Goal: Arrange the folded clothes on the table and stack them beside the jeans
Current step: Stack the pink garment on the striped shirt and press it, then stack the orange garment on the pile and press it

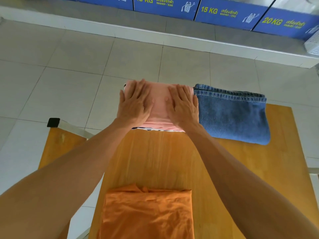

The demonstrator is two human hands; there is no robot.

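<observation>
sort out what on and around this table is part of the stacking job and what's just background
Part of the job:
pink folded garment, under both flat hands
left hand
right hand
jeans, beside it
orange folded garment, near edge
table

Just there:
blue washer signs
white basket
tiled floor

Blue washer panels [229,12] (15 KG, 20 KG), grey tiled floor [69,66], white basket [313,44]

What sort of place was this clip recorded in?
Most likely a self-service laundromat. Blue panels along the far wall read "15 KG WASHER" and "20 KG", the floor is tiled, and both hands press a pink folded garment beside jeans on a wooden table.
</observation>
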